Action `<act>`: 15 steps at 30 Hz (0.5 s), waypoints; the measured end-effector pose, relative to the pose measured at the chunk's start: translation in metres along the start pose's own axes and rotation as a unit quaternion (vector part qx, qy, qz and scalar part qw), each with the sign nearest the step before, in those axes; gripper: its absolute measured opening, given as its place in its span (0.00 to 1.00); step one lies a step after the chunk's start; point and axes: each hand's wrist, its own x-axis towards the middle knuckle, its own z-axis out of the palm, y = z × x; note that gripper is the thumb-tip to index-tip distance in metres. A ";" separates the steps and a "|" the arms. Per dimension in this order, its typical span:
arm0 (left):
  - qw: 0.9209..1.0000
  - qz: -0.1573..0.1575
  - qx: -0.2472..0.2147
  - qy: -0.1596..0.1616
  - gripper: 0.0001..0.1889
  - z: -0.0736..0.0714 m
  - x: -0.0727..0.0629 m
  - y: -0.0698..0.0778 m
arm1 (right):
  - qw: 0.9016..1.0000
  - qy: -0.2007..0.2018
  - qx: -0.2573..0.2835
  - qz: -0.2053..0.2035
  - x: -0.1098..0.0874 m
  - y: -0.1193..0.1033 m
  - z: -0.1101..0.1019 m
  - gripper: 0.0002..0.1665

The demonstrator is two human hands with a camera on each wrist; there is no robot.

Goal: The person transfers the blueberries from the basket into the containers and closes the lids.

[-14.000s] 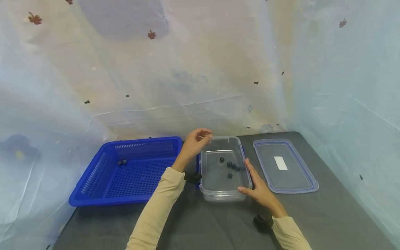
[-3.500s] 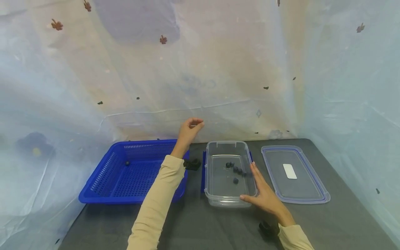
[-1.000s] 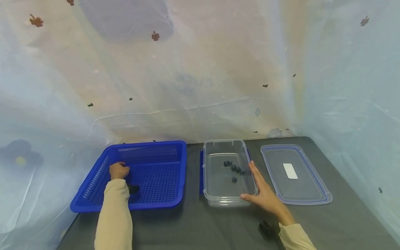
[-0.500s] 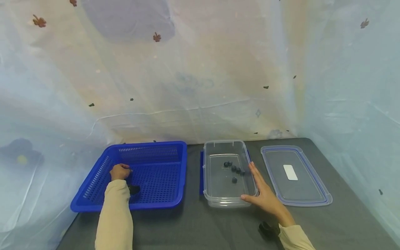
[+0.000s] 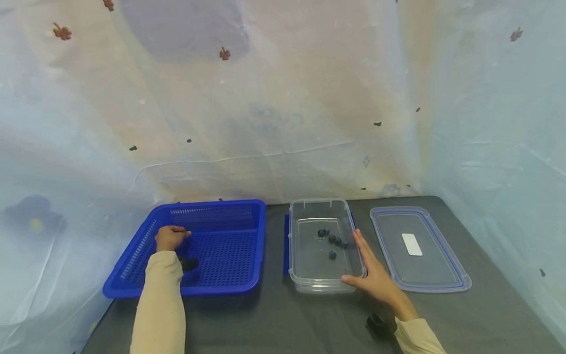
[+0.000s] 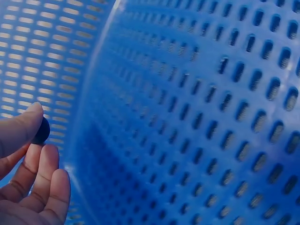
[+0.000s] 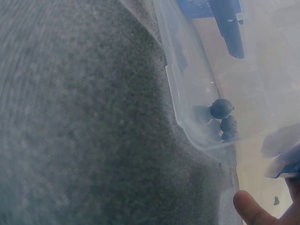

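My left hand [image 5: 170,238] is over the left part of a blue perforated basket [image 5: 225,290]. Between thumb and fingers it pinches a dark round blueberry [image 6: 43,131], plain in the left wrist view but hidden from the head view. At the clear plastic container [image 5: 305,268], my right hand [image 5: 376,280] rests spread against the near right corner, fingers fairly straight along the side and thumb by the front rim. Several blueberries [image 5: 332,239] lie on the container's floor. The right wrist view shows some of them [image 7: 221,108] through the wall.
Right of the container lies its clear lid [image 5: 424,265] with a blue seal and a white label. A blue edge [image 5: 286,246] shows along the container's left side. Grey cloth [image 5: 274,319] covers the table, and a patterned curtain [image 5: 283,108] hangs behind.
My left hand went from beside the container into the basket, and has now risen slightly, pinching a blueberry. The berry seen in the basket earlier no longer shows there. My right hand stays at the container.
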 end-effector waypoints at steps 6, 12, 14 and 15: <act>1.000 0.009 -0.015 -0.001 0.22 -0.011 -0.001 0.014 | 1.000 0.003 -0.002 0.000 -0.001 0.001 -0.001 0.67; 0.999 0.040 -0.021 0.009 0.23 -0.025 -0.009 0.039 | 1.000 0.001 -0.005 0.000 0.001 -0.001 -0.001 0.66; 0.998 0.049 -0.022 0.010 0.24 -0.029 -0.013 0.048 | 1.000 -0.001 -0.003 0.002 0.002 -0.001 -0.001 0.66; 0.998 0.055 -0.023 0.010 0.24 -0.031 -0.016 0.053 | 1.000 -0.002 -0.003 0.003 0.001 -0.002 -0.001 0.66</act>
